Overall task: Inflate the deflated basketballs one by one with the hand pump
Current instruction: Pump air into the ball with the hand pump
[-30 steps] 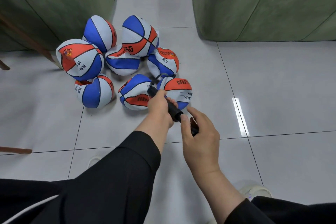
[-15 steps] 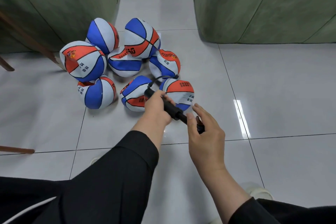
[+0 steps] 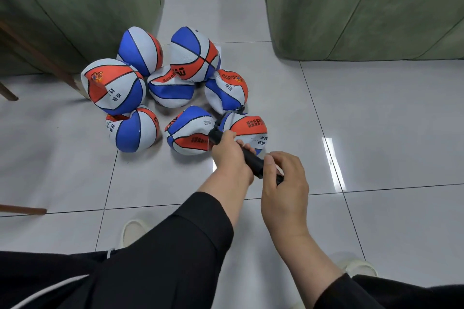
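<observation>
Hand pump: long axis slants from balls toward body. Left hand grips barrel, nearer balls; right hand pinches handle end.

Tiled floor, deflated basketballs, sofas

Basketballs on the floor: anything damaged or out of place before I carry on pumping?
Nothing looks damaged. The basketballs are dented and creased, which fits their being deflated. They lie in a loose heap on the tiled floor, some leaning on each other. The left hand grips the hand pump barrel; the right hand holds its handle end.
</observation>
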{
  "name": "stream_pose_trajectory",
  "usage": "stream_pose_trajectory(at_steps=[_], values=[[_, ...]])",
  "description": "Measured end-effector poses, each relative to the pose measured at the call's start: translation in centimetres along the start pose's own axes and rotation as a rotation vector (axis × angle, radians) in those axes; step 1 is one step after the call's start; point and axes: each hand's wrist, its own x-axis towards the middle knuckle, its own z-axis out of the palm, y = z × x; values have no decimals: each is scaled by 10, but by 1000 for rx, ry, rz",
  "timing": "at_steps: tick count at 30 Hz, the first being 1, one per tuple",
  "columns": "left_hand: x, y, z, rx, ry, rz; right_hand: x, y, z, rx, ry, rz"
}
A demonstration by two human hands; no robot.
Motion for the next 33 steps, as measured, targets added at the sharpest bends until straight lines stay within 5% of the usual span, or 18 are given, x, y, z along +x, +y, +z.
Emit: stream_pose_trajectory(at_steps=[6,15,22,33], values=[[2,4,-1,32,-31,-13,0,-2,3,-41,-131,2],[48,67,-21,12,56,-13,-7,-10,3,38,-16,-129],[14,13,-15,-46,-44,-145,-5,-2,11,-76,-5,-76],[-4,21,-5,44,-18,-46,-6,-3,9,-53,-67,-12]])
